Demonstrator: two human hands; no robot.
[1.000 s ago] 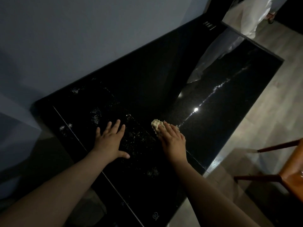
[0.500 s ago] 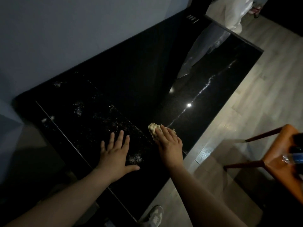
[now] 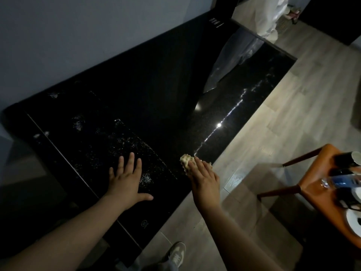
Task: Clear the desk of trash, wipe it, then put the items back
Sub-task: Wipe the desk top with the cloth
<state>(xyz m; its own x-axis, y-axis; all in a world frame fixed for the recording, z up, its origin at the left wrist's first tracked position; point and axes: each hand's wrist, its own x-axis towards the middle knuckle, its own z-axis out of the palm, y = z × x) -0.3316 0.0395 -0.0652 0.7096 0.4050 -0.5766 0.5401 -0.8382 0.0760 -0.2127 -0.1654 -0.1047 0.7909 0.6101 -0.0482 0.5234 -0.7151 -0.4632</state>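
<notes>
The right grip (image 3: 204, 180), pressing flat on the cloth (image 3: 186, 162), has slid from mid-surface (image 3: 136, 85) out to the long edge away from the wall, and its palm now hangs past that edge. The left grip (image 3: 127, 180) has slid toward the near end, so a crumb patch (image 3: 145, 178) now lies just beside its fingers. An orange chair (image 3: 320, 192) and a shoe (image 3: 176, 253) have come into view.

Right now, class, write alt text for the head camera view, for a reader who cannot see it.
A person's right hand presses a pale cloth onto a glossy black desk near its front edge, while the left hand lies flat beside white specks. An orange chair at right holds a bottle.
</notes>
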